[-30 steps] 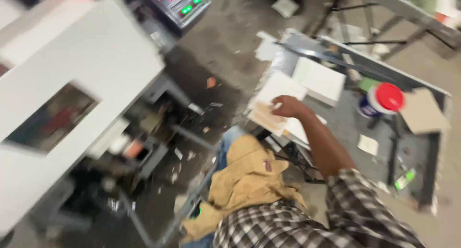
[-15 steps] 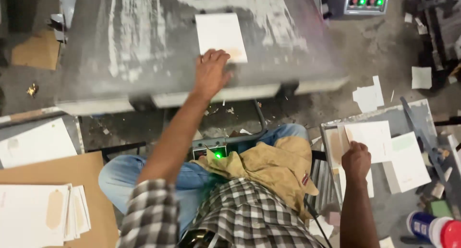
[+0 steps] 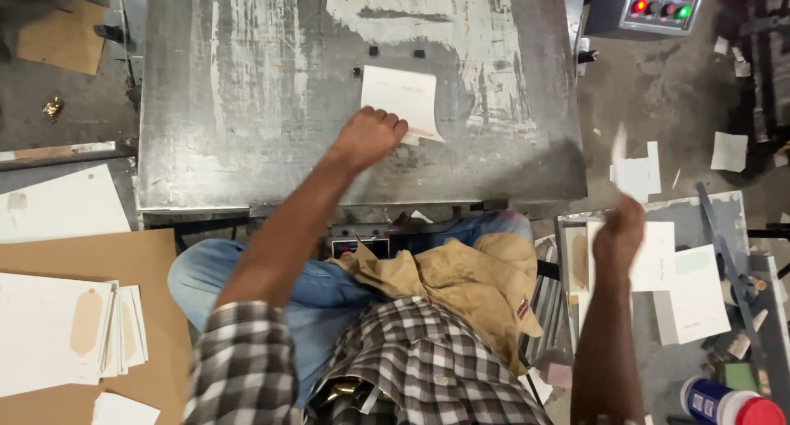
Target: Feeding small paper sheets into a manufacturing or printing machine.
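**While one card is seated on the press bed, the next is already in hand**

As the left hand (image 3: pixel 374 137) reaches out over the worn metal counter (image 3: pixel 247 104), it rests on the near corner of a white card (image 3: pixel 401 100), fingers curled together and pressing that edge down. That card lies flat on the scuffed plate, near two small dark stops (image 3: pixel 395 53) just beyond its far edge. Off to the side, the right hand (image 3: pixel 619 232) is raised over a grey side tray (image 3: pixel 568 244), fingers closed on a thin white sheet (image 3: pixel 621 149) that shows blurred and edge-on. More white cards (image 3: pixel 687 289) lie in that tray; a control box (image 3: pixel 650 5) with red and green lights sits at the far corner, and a stack of finished-looking sheets (image 3: pixel 58 330) rests on brown cardboard (image 3: pixel 156 260) to the person's left. A tan cloth (image 3: pixel 461 273) lies across the lap.

By the look of it, the step in hand is squaring the card on the plate. The next move seems to call for a small, clean nudge toward those stops, keeping the edge straight, and then clearing the hand.
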